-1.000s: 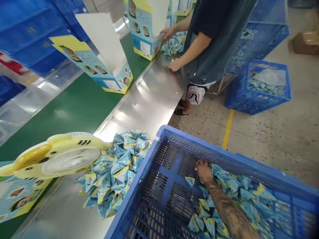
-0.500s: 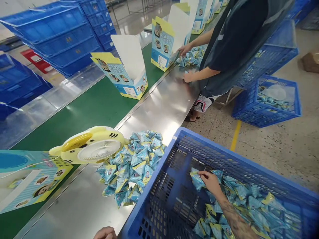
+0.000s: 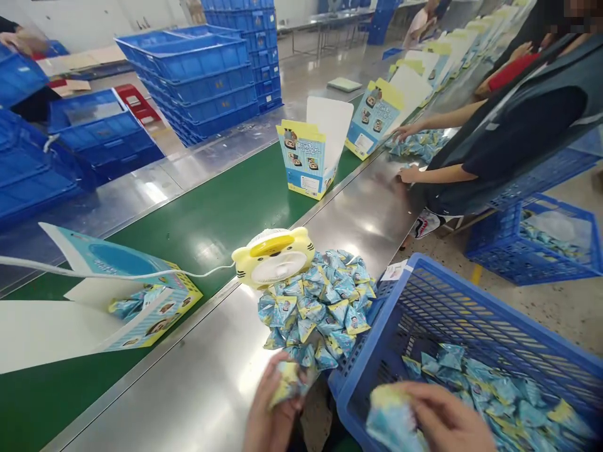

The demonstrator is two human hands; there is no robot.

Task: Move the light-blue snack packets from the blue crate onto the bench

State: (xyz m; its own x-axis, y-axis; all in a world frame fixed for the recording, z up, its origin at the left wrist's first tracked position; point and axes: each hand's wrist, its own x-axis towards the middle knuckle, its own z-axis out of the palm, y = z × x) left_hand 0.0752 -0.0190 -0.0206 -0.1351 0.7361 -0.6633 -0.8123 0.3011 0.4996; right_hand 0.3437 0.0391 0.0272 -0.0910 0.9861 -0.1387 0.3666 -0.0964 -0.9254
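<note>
My left hand (image 3: 272, 411) is closed around a blue-and-yellow snack packet (image 3: 287, 384), just in front of the pile on the steel table. Held in my right hand (image 3: 445, 414) is another packet (image 3: 394, 414), above the near corner of the blue crate (image 3: 351, 402); motion blurs both packets. A heap of matching pyramid-shaped packets (image 3: 325, 301) lies on the steel surface. More loose packets (image 3: 499, 389) are inside the crate. At the back of the heap sits a yellow animal-faced fan (image 3: 276, 258) with a white cable.
A green conveyor belt (image 3: 226, 201) carries an open carton (image 3: 306, 160) and, at left, another carton (image 3: 160, 307) with packets inside. A co-worker (image 3: 527, 125) stands at the right beside a second heap. Stacked blue crates (image 3: 202, 81) stand behind the belt.
My right hand has come up out of the crate with a packet, toward the left. My left hand has risen into view holding a packet. The camera's view has shifted left and up.
</note>
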